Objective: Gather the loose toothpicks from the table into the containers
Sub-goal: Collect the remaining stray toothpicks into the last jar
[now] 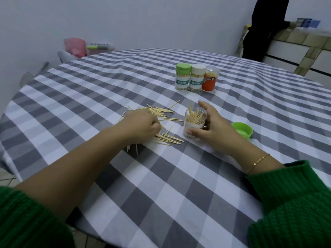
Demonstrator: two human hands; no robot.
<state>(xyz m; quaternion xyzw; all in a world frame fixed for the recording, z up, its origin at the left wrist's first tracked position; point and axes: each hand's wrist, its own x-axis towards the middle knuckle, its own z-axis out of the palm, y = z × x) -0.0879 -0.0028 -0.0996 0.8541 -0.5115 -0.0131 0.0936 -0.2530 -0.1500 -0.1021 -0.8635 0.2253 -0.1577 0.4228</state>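
Loose toothpicks (165, 111) lie scattered on the grey-and-white checked tablecloth (161, 176), in the middle of the view. My left hand (141, 126) rests on the pile with its fingers curled down over some toothpicks. To the right stands an open clear container (194, 122), partly filled with toothpicks that stick up out of it. My right hand (209, 129) grips that container from the right side, thumb in front and fingers behind. Its green lid (242, 130) lies upturned just right of my hand.
Three closed containers stand in a row farther back: a green-lidded one (182, 76), a white-lidded one (197, 77) and an orange one (210, 78). A person in black (263, 27) stands at a counter at the far right. Pink bags (75, 47) sit beyond the table's far left edge.
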